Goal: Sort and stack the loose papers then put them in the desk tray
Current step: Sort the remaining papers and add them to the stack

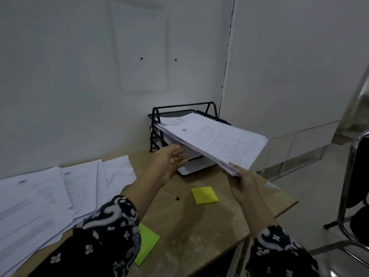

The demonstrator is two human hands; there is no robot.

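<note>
You are feeding the stack of papers (217,140) into the top tier of the black desk tray (159,116), which is standing at the table's (199,226) far edge by the wall. Keep the stack level and slide its far end in squarely so no sheet is catching on the wire frame. Your right hand (242,184) is pinching the stack's near corner, so nearly all its length is reaching ahead of the grip. Your left hand (169,164) is hovering open just below the stack's left side. More loose papers (50,192) are lying on the table's left side.
</note>
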